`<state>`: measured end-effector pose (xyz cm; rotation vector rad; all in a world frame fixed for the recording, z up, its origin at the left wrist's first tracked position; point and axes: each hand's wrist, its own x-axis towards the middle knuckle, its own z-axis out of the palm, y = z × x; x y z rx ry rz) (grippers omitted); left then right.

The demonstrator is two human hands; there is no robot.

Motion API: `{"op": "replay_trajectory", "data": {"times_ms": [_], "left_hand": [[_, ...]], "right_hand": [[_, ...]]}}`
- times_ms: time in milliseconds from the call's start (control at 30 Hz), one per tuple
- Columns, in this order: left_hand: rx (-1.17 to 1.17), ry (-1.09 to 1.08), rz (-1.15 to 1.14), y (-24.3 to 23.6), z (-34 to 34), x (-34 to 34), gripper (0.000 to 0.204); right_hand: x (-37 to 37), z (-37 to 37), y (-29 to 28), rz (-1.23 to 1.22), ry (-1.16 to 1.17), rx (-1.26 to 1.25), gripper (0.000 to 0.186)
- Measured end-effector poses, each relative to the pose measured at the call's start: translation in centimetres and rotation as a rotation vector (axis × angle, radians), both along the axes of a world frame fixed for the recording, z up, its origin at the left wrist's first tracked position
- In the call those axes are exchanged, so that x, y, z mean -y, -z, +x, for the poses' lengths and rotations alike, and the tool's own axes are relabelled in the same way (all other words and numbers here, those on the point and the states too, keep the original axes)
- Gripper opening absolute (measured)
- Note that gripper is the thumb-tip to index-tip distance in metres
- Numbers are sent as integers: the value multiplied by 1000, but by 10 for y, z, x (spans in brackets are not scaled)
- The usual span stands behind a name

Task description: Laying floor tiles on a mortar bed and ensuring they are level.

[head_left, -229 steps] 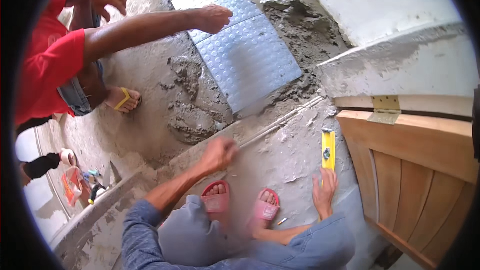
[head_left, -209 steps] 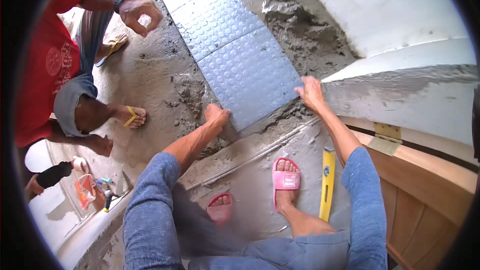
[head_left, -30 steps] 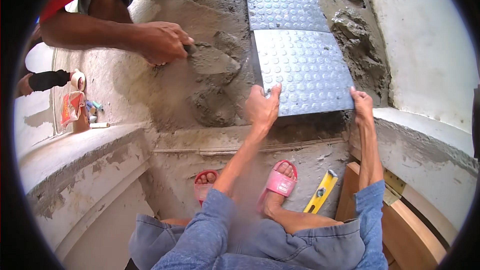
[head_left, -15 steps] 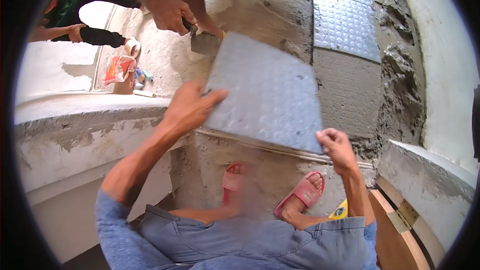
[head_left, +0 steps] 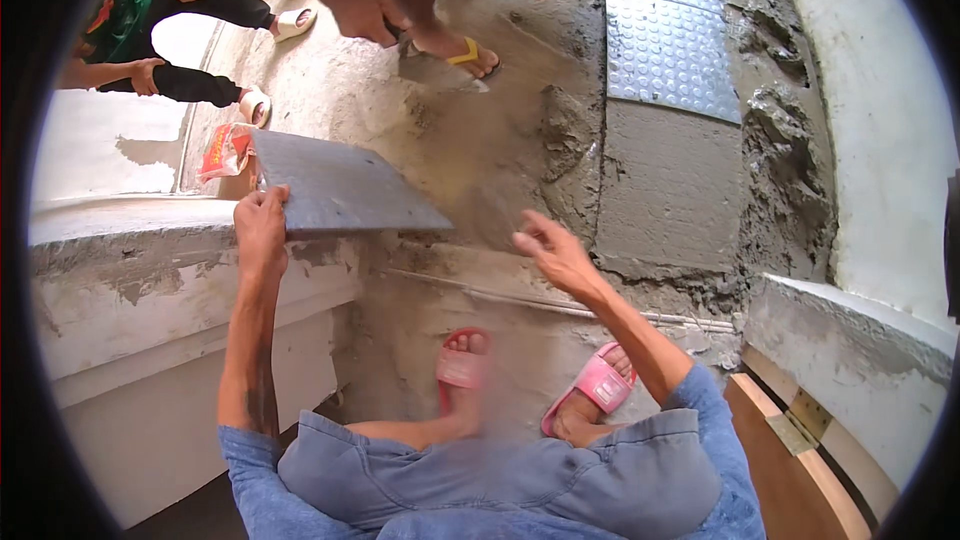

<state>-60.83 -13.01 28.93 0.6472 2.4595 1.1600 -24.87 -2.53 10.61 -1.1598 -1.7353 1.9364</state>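
My left hand (head_left: 262, 230) grips the near left corner of a grey floor tile (head_left: 345, 185), which is raised and tilted over the end of the low wall. My right hand (head_left: 558, 255) holds nothing; its fingers are apart, off the tile and above the mortar. To its right lies a mortar bed (head_left: 668, 190), smoothed to a square and marked with faint rows. Beyond that bed sit laid tiles with raised round bumps (head_left: 668, 55). Across from me a co-worker's hand (head_left: 368, 15) holds a trowel (head_left: 435, 70) low over the wet floor.
Rough mortar heaps (head_left: 785, 150) run along the right wall; another lump (head_left: 570, 130) is left of the bed. Low walls (head_left: 190, 265) stand on both sides of me. A second person (head_left: 180, 40) sits far left near a red and white bag (head_left: 225, 152). A hinged wooden board (head_left: 790, 460) is lower right.
The tile has swung left and tilted in my left hand. My right hand has let go of its corner. The mortar bed shows more fully, and the co-worker's trowel has shifted slightly.
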Motion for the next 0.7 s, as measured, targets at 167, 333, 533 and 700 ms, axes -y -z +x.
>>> {"op": "replay_trajectory", "data": {"times_ms": [167, 333, 533, 700], "left_hand": [[-300, 44, -282, 30, -32, 7, 30], [-581, 85, -424, 60, -11, 8, 39], [-826, 362, -1012, 30, 16, -7, 41], [-864, 584, -918, 12, 70, -55, 32]], "right_hand": [[13, 98, -15, 322, 47, 206, 42], [11, 139, -10, 276, 281, 350, 36], [-10, 150, -26, 200, 475, 353, 36], [-37, 183, -71, 330, 748, 394, 36]]}}
